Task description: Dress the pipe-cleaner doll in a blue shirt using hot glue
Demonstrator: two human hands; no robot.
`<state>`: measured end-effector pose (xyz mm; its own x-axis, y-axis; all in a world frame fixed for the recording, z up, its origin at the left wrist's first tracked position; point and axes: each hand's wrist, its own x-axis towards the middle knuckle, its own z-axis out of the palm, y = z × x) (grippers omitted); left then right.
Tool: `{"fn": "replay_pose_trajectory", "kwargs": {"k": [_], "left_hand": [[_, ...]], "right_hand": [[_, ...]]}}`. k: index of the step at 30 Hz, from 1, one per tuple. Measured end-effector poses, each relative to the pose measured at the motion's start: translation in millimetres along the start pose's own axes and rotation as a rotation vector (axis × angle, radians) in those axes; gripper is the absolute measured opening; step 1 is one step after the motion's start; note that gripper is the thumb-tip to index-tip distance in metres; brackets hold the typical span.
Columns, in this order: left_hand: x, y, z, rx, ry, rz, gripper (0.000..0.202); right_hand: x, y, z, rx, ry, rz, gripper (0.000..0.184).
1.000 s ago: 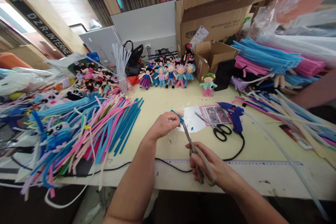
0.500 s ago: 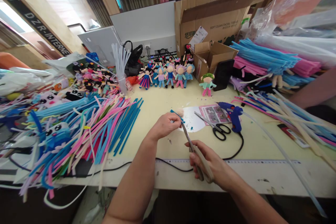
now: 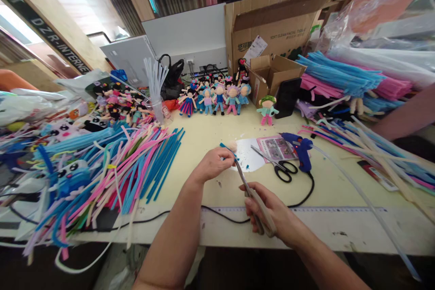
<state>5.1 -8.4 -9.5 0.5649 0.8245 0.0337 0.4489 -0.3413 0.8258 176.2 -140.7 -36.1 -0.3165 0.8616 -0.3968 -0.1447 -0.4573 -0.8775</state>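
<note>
Table (image 3: 210, 133): lying pale yellow and crowded, by a window.
Fuzzy sticks (image 3: 136, 167): spilling in a big pile, far left.
Left hand (image 3: 212, 164): pinching a little blue piece (image 3: 228, 149), fingers closed.
Right hand (image 3: 272, 215): gripping tan scissors (image 3: 251, 197), blades touching the piece.
Black scissors (image 3: 277, 163): lying just right.
Glue gun (image 3: 299, 149): resting beside them.

My left hand (image 3: 214, 165) sits at frame center, fingers pinched in a tight grip; my right hand (image 3: 272, 213) below it is curled closed, both forearms bare.
</note>
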Motion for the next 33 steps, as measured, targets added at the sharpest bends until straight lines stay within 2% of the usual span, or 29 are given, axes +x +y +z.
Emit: {"fn": "replay_pose_trajectory", "kwargs": {"k": [12,19,23,26,29,33], "left_hand": [[2.7,-6.5,8.3,0.039,0.019,0.009,0.017],[5.4,-4.4,11.3,0.319,0.007,0.01,0.02],[1.5,0.6,6.7,0.556,-0.117,-0.019,0.022],[-1.4,4.2,7.3,0.671,-0.235,-0.046,0.022],[-2.4,7.2,9.1,0.692,-0.308,-0.078,0.017],[-2.8,10.2,7.7,0.653,-0.318,-0.127,0.012]], "right_hand": [[1.8,-0.4,-1.4,-0.047,0.068,0.033,0.057],[1.8,2.7,-7.9,-0.005,0.085,0.071,0.061],[-3.3,2.2,-14.5,0.067,0.038,0.054,0.056],[-8.0,0.0,-19.4,0.144,-0.026,0.093,0.052],[-11.8,-0.1,-23.7,0.187,-0.07,0.135,0.047],[-15.2,3.5,-28.8,0.216,-0.09,0.15,0.043]]}}
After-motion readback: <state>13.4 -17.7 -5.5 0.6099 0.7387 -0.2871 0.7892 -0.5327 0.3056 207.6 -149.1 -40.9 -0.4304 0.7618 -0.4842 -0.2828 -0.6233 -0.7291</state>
